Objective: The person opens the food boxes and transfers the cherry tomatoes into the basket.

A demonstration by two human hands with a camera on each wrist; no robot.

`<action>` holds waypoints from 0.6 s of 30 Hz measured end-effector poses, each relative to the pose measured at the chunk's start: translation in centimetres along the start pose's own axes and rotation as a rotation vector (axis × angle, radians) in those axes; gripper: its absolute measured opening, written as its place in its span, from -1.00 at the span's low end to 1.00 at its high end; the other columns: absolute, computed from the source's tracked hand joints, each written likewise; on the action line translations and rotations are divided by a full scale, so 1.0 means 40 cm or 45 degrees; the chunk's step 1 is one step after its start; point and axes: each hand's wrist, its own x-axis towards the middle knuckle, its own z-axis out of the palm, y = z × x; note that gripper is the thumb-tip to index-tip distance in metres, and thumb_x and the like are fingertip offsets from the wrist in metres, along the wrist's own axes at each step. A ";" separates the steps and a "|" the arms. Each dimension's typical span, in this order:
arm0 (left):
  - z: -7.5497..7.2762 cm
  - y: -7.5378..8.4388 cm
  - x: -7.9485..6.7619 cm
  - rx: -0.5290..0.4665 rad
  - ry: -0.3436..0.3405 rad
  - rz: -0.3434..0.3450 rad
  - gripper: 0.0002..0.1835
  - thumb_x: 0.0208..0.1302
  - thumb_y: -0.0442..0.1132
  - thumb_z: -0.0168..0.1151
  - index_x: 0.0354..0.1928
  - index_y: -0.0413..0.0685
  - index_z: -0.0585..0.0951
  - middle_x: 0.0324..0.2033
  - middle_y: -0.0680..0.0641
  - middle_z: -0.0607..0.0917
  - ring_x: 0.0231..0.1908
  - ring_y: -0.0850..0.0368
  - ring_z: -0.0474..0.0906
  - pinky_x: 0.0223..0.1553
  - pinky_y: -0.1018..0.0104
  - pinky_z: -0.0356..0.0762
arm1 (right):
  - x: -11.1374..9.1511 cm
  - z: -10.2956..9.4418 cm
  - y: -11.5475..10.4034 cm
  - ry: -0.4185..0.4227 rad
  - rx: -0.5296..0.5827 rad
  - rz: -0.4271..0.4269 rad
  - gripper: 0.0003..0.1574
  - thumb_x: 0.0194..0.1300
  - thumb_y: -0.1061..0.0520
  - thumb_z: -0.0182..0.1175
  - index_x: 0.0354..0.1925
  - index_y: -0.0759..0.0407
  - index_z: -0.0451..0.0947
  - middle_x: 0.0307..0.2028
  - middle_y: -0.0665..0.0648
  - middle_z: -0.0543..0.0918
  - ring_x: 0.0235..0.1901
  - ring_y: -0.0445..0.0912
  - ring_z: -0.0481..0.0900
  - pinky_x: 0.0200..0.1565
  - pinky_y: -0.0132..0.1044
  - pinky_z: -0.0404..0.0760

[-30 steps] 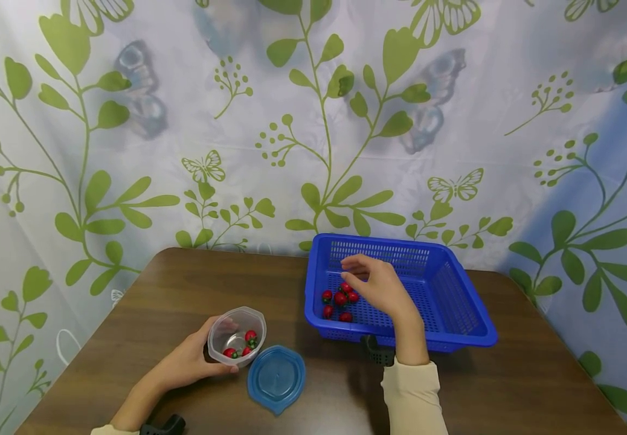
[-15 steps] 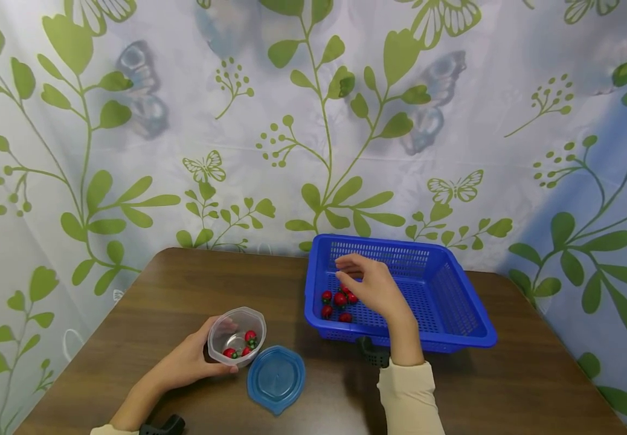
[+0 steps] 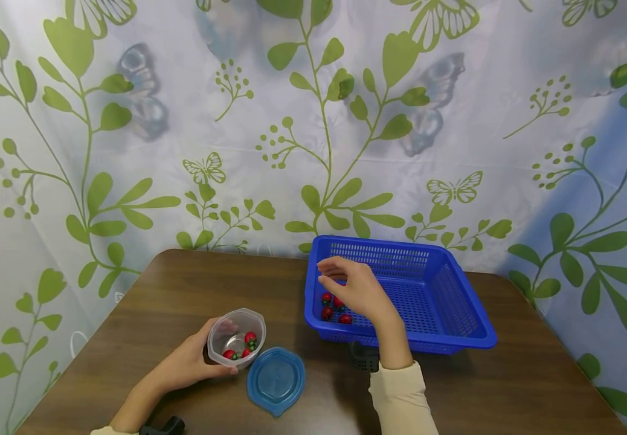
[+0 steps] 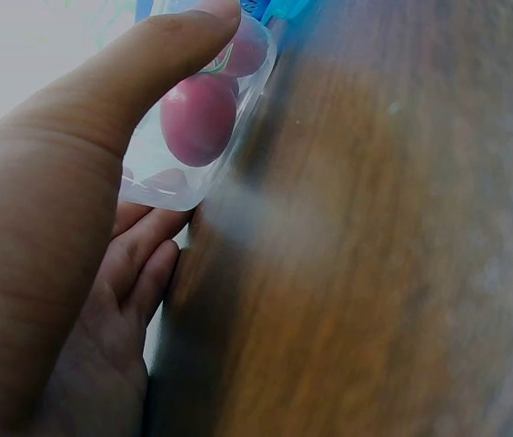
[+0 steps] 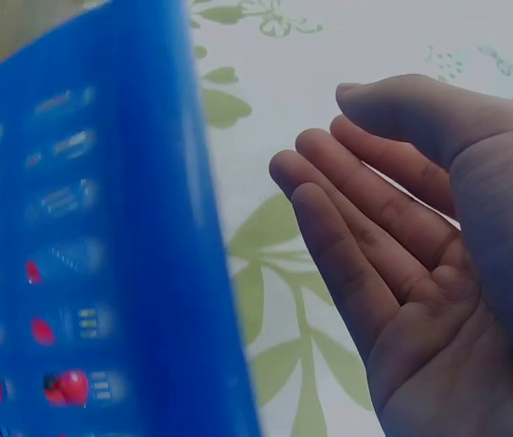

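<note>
My left hand (image 3: 183, 361) holds a clear plastic container (image 3: 240, 323), thumb on the near side and fingers round the far side. Several cherry tomatoes (image 3: 250, 338) lie inside it; in the left wrist view one round red tomato (image 4: 199, 120) shows through the wall, under the thumb. Over the left part of a blue slotted basket (image 3: 400, 341) hovers my right hand (image 3: 354, 289), fingers loosely bent and nothing in them. Beneath it more cherry tomatoes (image 3: 327, 313) lie on the basket floor, partly hidden by the hand. The right wrist view shows the bare palm (image 5: 420, 314) beside the basket wall (image 5: 161, 246).
A blue lid (image 3: 276, 380) lies on the brown wooden table (image 3: 221, 278), just right of the container and in front of the basket. Behind the table hangs a white curtain (image 3: 199, 72) with green leaves and butterflies.
My right hand has moved left over the basket and now covers more of the tomatoes there. The left hand and the container have stayed in place.
</note>
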 end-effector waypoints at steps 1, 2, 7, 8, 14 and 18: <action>0.000 0.001 0.000 -0.002 -0.001 -0.001 -0.01 0.02 0.19 0.62 0.42 0.04 0.32 0.23 0.10 0.61 0.17 0.17 0.56 0.20 0.39 0.47 | 0.002 0.004 -0.003 -0.004 0.001 -0.011 -0.61 0.44 0.09 0.31 0.17 0.17 0.62 0.06 0.15 0.75 0.05 -0.02 0.72 0.13 -0.04 0.66; 0.000 0.001 0.000 -0.001 -0.001 -0.001 -0.01 0.02 0.19 0.62 0.42 0.04 0.32 0.23 0.10 0.61 0.17 0.18 0.56 0.20 0.39 0.47 | 0.003 0.007 -0.005 -0.010 0.005 -0.019 -0.61 0.44 0.10 0.31 0.18 0.18 0.62 0.06 0.16 0.75 0.05 -0.02 0.72 0.12 -0.05 0.66; 0.001 -0.001 0.001 0.001 -0.002 0.000 0.00 0.01 0.18 0.62 0.42 0.03 0.32 0.24 0.08 0.62 0.18 0.17 0.56 0.21 0.40 0.46 | 0.009 0.026 -0.017 -0.029 0.004 -0.053 -0.64 0.43 0.11 0.32 0.16 0.13 0.63 0.06 0.10 0.75 0.04 -0.06 0.73 0.12 -0.11 0.67; 0.001 -0.002 0.001 0.000 -0.002 0.001 0.00 0.01 0.18 0.62 0.42 0.02 0.32 0.24 0.08 0.62 0.18 0.17 0.56 0.21 0.40 0.46 | 0.010 0.030 -0.020 -0.034 0.002 -0.058 -0.64 0.44 0.11 0.31 0.16 0.11 0.64 0.06 0.09 0.75 0.05 -0.07 0.72 0.12 -0.12 0.67; 0.002 -0.001 0.000 0.003 0.001 0.016 -0.01 0.02 0.17 0.62 0.41 0.00 0.32 0.24 0.07 0.62 0.19 0.15 0.56 0.22 0.41 0.45 | 0.014 0.048 -0.032 -0.070 0.001 -0.081 -0.65 0.44 0.11 0.30 0.16 0.11 0.63 0.06 0.05 0.74 0.05 -0.08 0.72 0.15 -0.13 0.65; 0.003 -0.003 -0.001 0.018 0.012 0.034 -0.01 0.02 0.17 0.62 0.41 0.00 0.33 0.22 0.07 0.63 0.17 0.16 0.58 0.20 0.39 0.48 | 0.018 0.059 -0.038 -0.095 0.013 -0.111 -0.64 0.45 0.12 0.29 0.16 0.13 0.63 0.06 0.06 0.74 0.05 -0.08 0.72 0.14 -0.15 0.65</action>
